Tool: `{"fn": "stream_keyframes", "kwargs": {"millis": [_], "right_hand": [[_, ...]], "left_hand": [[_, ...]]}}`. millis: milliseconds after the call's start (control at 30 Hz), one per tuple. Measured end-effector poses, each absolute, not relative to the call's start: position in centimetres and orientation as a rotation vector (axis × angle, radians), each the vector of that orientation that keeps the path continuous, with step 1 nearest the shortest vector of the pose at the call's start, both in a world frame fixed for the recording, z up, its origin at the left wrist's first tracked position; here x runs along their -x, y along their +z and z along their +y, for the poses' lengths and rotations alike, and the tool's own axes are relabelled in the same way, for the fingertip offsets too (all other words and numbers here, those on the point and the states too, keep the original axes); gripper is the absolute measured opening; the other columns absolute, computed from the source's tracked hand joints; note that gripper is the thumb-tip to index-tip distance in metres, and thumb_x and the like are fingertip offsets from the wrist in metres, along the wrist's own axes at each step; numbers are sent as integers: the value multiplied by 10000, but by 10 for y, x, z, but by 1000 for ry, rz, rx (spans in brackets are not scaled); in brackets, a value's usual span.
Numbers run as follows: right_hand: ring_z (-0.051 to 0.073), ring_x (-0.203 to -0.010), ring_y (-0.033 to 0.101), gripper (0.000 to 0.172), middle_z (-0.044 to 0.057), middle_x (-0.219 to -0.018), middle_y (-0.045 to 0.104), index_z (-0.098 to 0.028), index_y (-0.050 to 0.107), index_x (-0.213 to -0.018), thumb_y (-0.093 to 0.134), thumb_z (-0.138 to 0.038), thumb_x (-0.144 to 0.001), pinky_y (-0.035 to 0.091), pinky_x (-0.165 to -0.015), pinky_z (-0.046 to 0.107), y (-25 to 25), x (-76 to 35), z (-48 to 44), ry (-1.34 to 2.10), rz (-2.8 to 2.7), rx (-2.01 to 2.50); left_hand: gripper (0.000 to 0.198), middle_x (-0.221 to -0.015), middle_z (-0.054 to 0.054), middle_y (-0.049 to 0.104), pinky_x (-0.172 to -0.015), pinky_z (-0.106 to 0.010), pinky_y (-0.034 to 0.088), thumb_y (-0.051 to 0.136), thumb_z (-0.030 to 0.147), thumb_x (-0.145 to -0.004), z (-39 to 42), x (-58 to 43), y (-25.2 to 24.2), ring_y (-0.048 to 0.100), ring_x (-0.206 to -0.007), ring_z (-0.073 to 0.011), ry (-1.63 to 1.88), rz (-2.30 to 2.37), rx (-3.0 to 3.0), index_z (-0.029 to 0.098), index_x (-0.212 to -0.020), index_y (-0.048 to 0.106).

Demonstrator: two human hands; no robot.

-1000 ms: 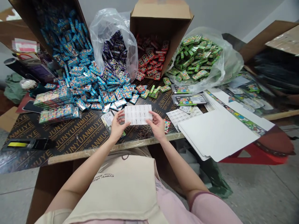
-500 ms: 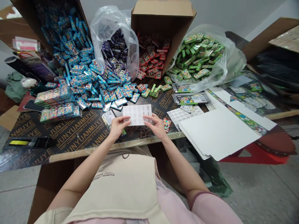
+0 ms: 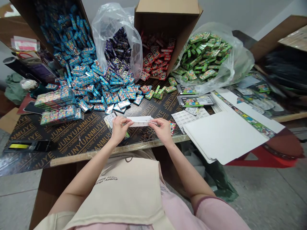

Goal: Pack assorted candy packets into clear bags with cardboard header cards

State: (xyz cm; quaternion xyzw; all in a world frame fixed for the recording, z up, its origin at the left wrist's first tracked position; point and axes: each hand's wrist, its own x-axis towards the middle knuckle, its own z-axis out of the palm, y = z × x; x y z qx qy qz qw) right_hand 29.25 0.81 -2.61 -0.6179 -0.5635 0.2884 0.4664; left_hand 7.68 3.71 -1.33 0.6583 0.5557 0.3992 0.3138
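Note:
Both hands hold a white sticker sheet (image 3: 141, 121) above the near edge of the dark plywood table (image 3: 72, 137). My left hand (image 3: 120, 127) pinches its left end and my right hand (image 3: 163, 129) pinches its right end. The sheet is tilted almost edge-on, so it looks like a thin strip. A small colourful packet (image 3: 171, 127) lies just right of my right hand. Another printed packet (image 3: 110, 120) lies under my left hand.
Blue packets (image 3: 81, 73) spill from a box at the left, purple ones (image 3: 117, 54) from a clear bag, red ones (image 3: 155, 60) from a cardboard box, green ones (image 3: 201, 57) from another bag. White sheets (image 3: 223, 137) overhang the table at right. A black tool (image 3: 28, 146) lies at left.
The sticker sheet has been tipped from facing me to nearly flat, edge-on. Both hands closed in on its ends and stayed near the table's front edge.

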Motion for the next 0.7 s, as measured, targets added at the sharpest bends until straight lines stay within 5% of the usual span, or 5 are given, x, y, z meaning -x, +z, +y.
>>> {"fn": "stream_keyframes", "kwargs": {"millis": [100, 167, 300, 500, 700], "right_hand": [[266, -997, 558, 179, 64, -914, 680, -227, 738, -668, 744, -403, -700, 412, -919, 453, -9, -296, 4, 508, -1463, 1548], [237, -941, 579, 216, 60, -914, 680, -208, 723, -676, 717, -418, -725, 449, -840, 391, -3, -298, 2, 644, -1468, 1456], [146, -608, 566, 234, 13, -654, 655, -170, 710, -740, 668, -399, -759, 427, -567, 263, -4, -299, 0, 1027, -1328, 1351], [126, -558, 562, 225, 10, -648, 671, -157, 683, -738, 752, -355, -657, 413, -531, 237, -7, -298, -1, 1044, -1159, 1392], [108, -517, 498, 262, -9, -577, 611, -152, 658, -684, 702, -410, -699, 359, -494, 226, -14, -303, -2, 1032, -1157, 1430]], "left_hand": [[126, -872, -44, 615, -916, -397, 411, 723, 315, -736, 39, -71, -5, 554, -921, -214, 1031, 1435, -1809, 201, -681, 718], [165, -903, -46, 617, -877, -354, 427, 694, 331, -749, 41, -67, -1, 561, -920, -203, 982, 1303, -1765, 191, -661, 705], [269, -651, -12, 591, -674, -276, 449, 629, 392, -753, 42, -64, 2, 554, -667, -146, 795, 1127, -1528, 155, -634, 671], [305, -516, 21, 578, -473, -217, 412, 787, 366, -534, 42, -69, -1, 498, -465, -98, 644, 1148, -1287, 127, -645, 635], [313, -490, 18, 567, -452, -204, 413, 780, 385, -559, 47, -74, -10, 500, -447, -89, 651, 1149, -1209, 117, -586, 622]]}}
